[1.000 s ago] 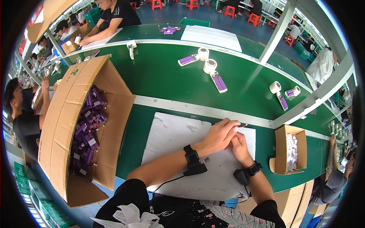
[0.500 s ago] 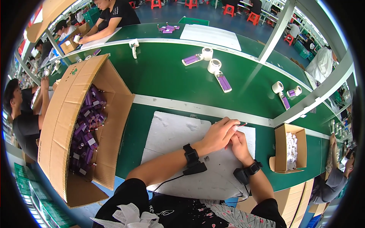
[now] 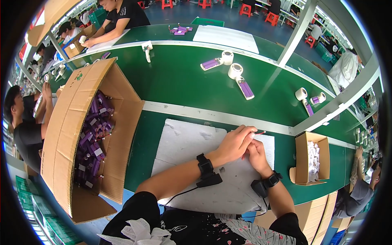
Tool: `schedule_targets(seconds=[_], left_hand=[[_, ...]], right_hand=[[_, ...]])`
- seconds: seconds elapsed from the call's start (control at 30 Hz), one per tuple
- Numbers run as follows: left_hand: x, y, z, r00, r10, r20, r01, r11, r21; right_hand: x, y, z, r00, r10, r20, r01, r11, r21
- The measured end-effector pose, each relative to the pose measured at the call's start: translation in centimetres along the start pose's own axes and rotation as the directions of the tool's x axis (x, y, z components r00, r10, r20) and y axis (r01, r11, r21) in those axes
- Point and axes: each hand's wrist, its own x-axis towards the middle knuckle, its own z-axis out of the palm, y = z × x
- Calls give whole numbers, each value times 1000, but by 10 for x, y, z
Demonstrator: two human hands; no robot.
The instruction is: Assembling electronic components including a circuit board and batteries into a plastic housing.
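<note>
My left hand (image 3: 234,143) and my right hand (image 3: 257,157) meet over the right part of the grey-white foam mat (image 3: 183,143). Both are closed, fingers bent around a small thing that they mostly hide. A thin red wire (image 3: 260,132) with a small tip sticks out past my left fingertips. A bit of red also shows between the hands. To the left, a large cardboard box (image 3: 69,134) lies open toward me, heaped with purple battery packs (image 3: 94,143) that have white labels and thin wires.
A small cardboard box (image 3: 300,159) of white pieces (image 3: 313,159) stands right of the mat. Beyond a pale rail (image 3: 204,116), white round-headed devices (image 3: 235,71) with purple cells in their handles lie on a green belt (image 3: 171,81). A metal post (image 3: 347,100) rises at right. Co-workers sit around.
The white devices on the green belt have shifted a little to the right. My hands stay together in nearly the same place, with the red wire still showing.
</note>
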Motion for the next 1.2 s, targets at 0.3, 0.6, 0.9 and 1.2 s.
schedule_targets(seconds=[0.3,0.6,0.9,1.2], left_hand=[[-2,-2,-8,1000,4,-2,-4,1000,-5],[-4,-1,-18,999,51,1,-51,998,47],[-4,1,-21,998,54,-11,-53,998,45],[-5,2,-24,1000,18,-5,-18,1000,2]], right_hand=[[3,1,7,1000,-2,-10,2,1000,7],[5,-4,16,999,38,-29,-38,999,25],[5,-4,17,998,45,-42,-44,999,24],[6,-4,20,999,36,-29,-34,998,50]])
